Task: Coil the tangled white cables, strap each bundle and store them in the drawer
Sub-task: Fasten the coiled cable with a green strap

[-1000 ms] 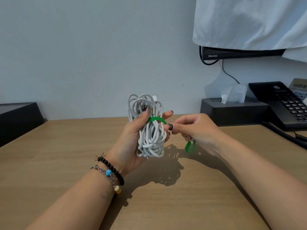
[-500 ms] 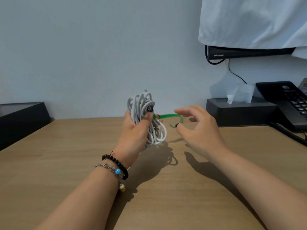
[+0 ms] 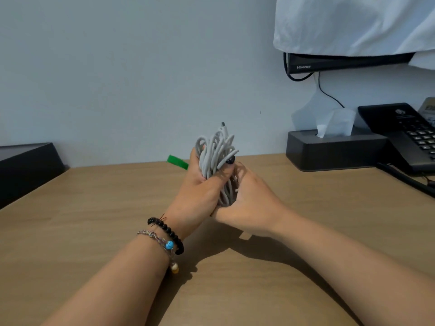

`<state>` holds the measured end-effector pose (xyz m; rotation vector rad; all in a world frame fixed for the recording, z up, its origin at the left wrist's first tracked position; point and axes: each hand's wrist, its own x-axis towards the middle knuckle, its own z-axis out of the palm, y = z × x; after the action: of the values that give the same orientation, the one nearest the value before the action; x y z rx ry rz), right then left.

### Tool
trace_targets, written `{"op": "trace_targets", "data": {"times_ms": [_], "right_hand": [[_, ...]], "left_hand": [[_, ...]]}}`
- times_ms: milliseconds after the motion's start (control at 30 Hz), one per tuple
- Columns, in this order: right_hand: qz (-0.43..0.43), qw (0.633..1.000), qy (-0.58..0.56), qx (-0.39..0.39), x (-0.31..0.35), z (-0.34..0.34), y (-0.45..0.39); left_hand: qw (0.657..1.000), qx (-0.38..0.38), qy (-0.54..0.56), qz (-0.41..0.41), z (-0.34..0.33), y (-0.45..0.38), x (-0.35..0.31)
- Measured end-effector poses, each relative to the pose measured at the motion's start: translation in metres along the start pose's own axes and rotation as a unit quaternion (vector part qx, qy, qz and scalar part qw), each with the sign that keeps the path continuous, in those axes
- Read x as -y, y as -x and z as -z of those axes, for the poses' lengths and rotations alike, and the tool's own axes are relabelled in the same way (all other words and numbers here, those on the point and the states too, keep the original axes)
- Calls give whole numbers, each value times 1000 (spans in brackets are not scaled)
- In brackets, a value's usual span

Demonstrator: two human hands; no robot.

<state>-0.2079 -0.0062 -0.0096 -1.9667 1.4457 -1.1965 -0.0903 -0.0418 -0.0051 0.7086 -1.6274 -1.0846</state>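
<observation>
A coiled bundle of white cable stands upright above the wooden desk, with a plug tip poking out of its top. My left hand is wrapped around the bundle's middle, thumb across the front. My right hand presses against the bundle's lower right side, fingers hidden behind it. A green strap sticks out to the left from behind my left hand. How far it goes round the bundle is hidden. No drawer is in view.
A black tissue box and a black desk phone stand at the back right, the phone's cord running along the right edge. A black box sits at the far left. A cloth-covered monitor hangs above.
The green strap end has passed from the right side of the bundle to its left, behind my left hand. My right hand has closed in against the bundle, which now stands more upright.
</observation>
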Motion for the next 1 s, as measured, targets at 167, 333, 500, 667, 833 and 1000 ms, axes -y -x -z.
{"op": "trace_targets", "data": {"times_ms": [167,333,500,667,833,1000], "right_hand": [[-15,998,-54,6,-11,-1,-7],[-3,999,-43,-8,-17,-2,-8],[11,997,60,-41,-17,5,-7],[40,989,112,-89,-14,8,-6],[46,991,102,-73,-14,8,-7],[37,993,89,-62,-16,10,-9]], "left_hand": [[997,58,-43,-1,-4,3,0],[994,88,-64,16,-3,2,1],[988,114,-93,38,-3,2,-1],[991,111,-66,31,-6,6,-7],[993,105,-52,22,-9,11,-9],[992,118,-27,43,-5,8,-6]]}}
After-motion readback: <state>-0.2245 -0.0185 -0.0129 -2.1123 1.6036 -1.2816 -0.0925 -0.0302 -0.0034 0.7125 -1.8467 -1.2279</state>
